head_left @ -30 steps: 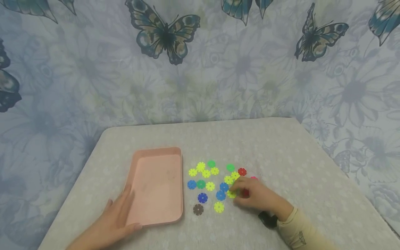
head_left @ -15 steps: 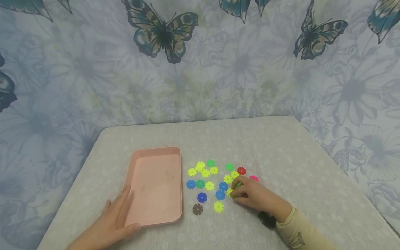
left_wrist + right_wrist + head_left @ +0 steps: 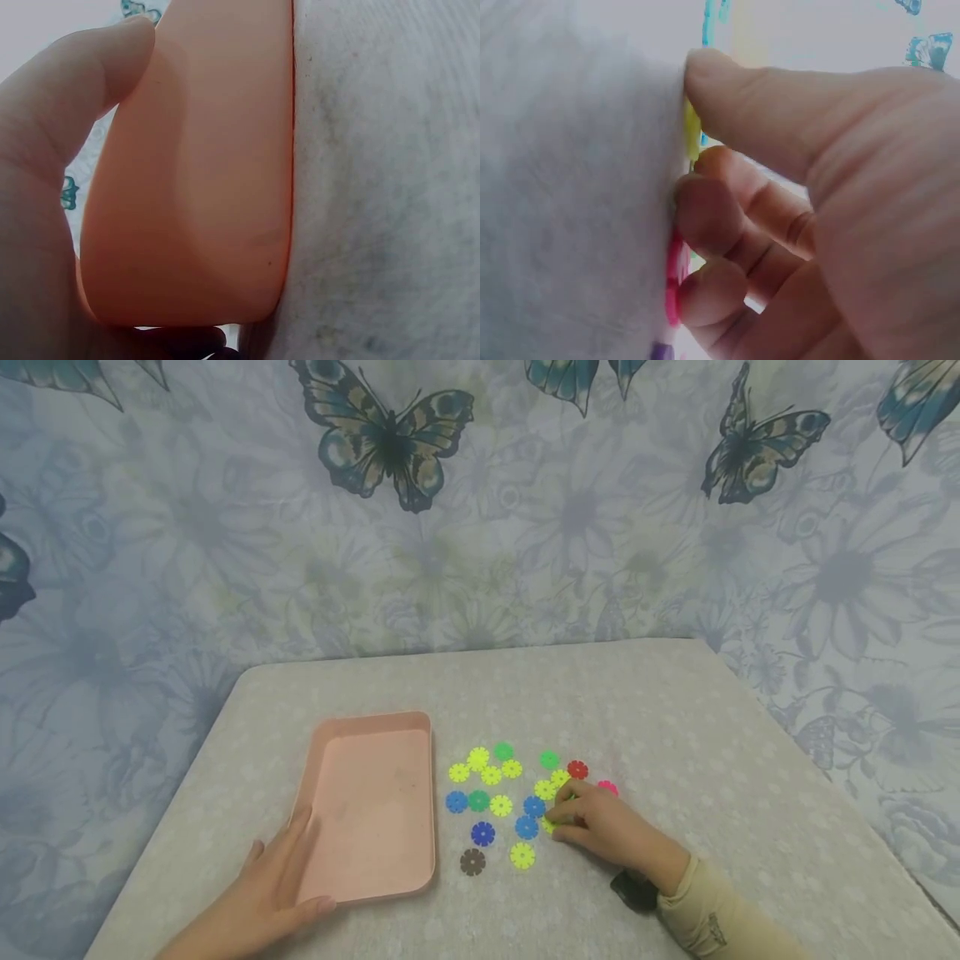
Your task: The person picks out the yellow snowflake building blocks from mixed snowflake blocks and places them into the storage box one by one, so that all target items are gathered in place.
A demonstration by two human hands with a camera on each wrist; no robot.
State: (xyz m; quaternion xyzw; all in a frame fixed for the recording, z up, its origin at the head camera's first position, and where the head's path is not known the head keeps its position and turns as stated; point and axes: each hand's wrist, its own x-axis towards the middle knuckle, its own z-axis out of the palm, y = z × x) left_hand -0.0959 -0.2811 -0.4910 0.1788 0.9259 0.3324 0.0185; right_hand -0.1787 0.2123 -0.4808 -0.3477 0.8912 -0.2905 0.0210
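A shallow pink tray (image 3: 375, 810) lies left of a spread of notched plastic discs. My left hand (image 3: 247, 893) holds its near left corner: the thumb is at the near rim and the fingers lie along the left side. In the left wrist view that thumb (image 3: 112, 60) reaches over the tray wall (image 3: 187, 187). My right hand (image 3: 611, 835) is at the right part of the spread, with thumb and index finger at a yellow interlocking disc (image 3: 692, 129) on the table. The hand partly hides that disc. A pink disc (image 3: 675, 274) shows below the other curled fingers.
Several yellow, green and blue discs lie between tray and right hand, with a brown disc (image 3: 472, 862) nearest me. A red disc (image 3: 577, 769) lies beyond the right hand. A patterned cloth covers the table (image 3: 585, 693); a butterfly-print wall (image 3: 480, 543) stands behind.
The right thumb and index finger have drawn closer together at the yellow disc. A red disc seen under that hand a second ago is hidden now. The left hand and tray stay put.
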